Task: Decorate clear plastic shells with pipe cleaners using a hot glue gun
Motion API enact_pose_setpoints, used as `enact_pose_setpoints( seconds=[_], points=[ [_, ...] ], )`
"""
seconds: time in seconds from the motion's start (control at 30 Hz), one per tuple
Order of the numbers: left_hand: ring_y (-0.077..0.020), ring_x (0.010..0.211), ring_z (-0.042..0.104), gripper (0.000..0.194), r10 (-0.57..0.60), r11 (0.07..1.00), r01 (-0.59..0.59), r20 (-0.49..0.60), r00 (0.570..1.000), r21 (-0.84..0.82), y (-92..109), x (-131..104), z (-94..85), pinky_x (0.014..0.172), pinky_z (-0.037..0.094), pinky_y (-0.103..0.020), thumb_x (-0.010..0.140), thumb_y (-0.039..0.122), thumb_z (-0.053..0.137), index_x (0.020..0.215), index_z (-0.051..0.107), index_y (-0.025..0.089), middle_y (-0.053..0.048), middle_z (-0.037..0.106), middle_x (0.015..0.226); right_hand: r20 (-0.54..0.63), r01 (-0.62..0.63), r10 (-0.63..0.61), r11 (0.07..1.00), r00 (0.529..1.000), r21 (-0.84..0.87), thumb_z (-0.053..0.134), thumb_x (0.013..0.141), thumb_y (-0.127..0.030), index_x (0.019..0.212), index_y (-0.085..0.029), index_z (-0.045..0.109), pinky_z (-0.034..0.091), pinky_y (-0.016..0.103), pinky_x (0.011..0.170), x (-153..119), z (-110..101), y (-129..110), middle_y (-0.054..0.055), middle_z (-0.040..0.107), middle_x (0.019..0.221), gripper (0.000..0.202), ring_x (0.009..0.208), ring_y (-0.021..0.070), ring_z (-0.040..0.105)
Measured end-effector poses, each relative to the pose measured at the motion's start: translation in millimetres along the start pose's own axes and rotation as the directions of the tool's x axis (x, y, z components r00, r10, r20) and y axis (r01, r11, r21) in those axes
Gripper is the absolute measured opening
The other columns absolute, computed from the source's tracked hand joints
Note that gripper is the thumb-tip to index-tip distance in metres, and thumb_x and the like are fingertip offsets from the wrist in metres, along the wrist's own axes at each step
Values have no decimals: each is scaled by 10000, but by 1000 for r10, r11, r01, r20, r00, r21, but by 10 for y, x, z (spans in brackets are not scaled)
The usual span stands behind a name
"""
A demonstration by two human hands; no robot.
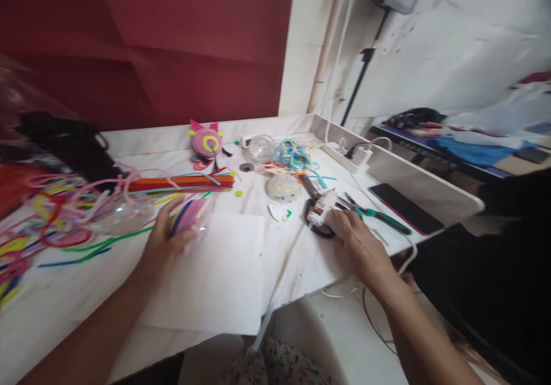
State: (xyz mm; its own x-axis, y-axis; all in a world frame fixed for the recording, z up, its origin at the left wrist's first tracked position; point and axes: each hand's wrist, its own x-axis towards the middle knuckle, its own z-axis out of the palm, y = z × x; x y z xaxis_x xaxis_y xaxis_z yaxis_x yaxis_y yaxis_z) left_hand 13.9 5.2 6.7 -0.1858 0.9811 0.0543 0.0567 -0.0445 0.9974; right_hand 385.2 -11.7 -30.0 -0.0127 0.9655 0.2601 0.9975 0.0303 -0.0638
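My left hand (166, 236) is wrapped round a clear plastic ball (191, 218), part of which is covered in bands of pink, blue and yellow pipe cleaner. It is held above a white sheet of paper (219, 276). On the right, my right hand (355, 238) has its fingers closed at the handle of a white hot glue gun (322, 208); the fingertips are partly hidden. A long translucent glue stick (279, 284) runs from the gun past the table's front edge. Black-handled scissors (322, 231) lie under the gun, and green-handled pliers (385, 220) lie beyond my right hand.
Bundled pipe cleaners (181, 184) and a loose coloured tangle (51, 224) occupy the left side. A pink ball figure (207, 142) sits at the back. Clear balls (262, 148), blue curled strands (293, 154), a phone (404, 207) and a power strip (338, 152) stand or lie toward the right.
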Motion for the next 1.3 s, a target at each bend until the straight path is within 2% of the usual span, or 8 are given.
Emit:
enact_pose_setpoints(
  seconds=[0.3,0.5,0.6,0.7,0.8,1.0,1.13,1.3],
  points=[
    [-155,687,639,877,89,996,-85,98,991,-40,-78,-48,-10,431,466,-197,603,345,836,1355,391,268,-29,638,1011,-64,-40,32,991,997,-130,496,864,-134,1296,-123,542,533,386,685,89,74,22,178,562,1282,435,1015,320,614],
    [-180,749,663,867,107,994,-103,122,987,-43,-114,-47,-10,460,504,-210,631,343,834,1364,375,283,-38,626,1055,-284,-146,220,954,933,261,492,806,-245,1265,-171,596,504,411,715,8,-90,160,154,511,1252,477,1023,314,583],
    [-158,706,652,861,107,993,-100,137,985,-57,-126,-44,-5,460,508,-211,641,333,827,1368,366,291,-38,617,1067,-289,-154,423,752,859,642,581,683,-278,996,-196,669,481,410,766,-15,-206,245,99,551,1084,336,971,285,567],
    [-165,733,659,865,108,992,-97,150,983,-79,-123,-52,4,477,517,-213,648,312,827,1375,359,297,-46,609,1093,-90,-119,569,319,817,940,645,580,-257,798,-217,639,438,334,616,-72,-379,205,38,587,871,222,741,203,543],
    [-180,789,665,872,116,990,-102,155,981,-97,-109,-67,12,491,522,-210,641,313,838,1371,362,295,-53,607,1116,47,-80,473,51,880,995,644,552,-202,759,-210,684,402,294,536,-194,-568,49,56,650,892,211,656,166,517],
    [-180,780,661,888,129,988,-112,166,978,-103,-113,-86,20,511,551,-231,622,310,852,1366,369,293,-49,617,1097,94,-92,205,-20,974,996,705,739,-310,968,-233,719,470,317,514,-543,-606,-315,130,722,1056,242,711,226,612],
    [-171,761,656,915,157,984,-139,164,974,-114,-111,-89,27,505,551,-228,603,296,860,1369,359,302,-58,616,1127,187,-188,13,33,982,982,705,806,-455,1001,-237,730,556,393,619,-709,-458,-495,132,750,984,293,748,269,669],
    [-199,813,667,948,150,984,-130,170,974,-123,-50,-122,47,506,545,-230,565,309,880,1359,362,297,-70,626,1149,143,-117,-178,149,974,982,642,872,-507,1065,-238,735,590,390,694,-700,-392,-654,113,744,970,344,831,267,694]
  ],
)
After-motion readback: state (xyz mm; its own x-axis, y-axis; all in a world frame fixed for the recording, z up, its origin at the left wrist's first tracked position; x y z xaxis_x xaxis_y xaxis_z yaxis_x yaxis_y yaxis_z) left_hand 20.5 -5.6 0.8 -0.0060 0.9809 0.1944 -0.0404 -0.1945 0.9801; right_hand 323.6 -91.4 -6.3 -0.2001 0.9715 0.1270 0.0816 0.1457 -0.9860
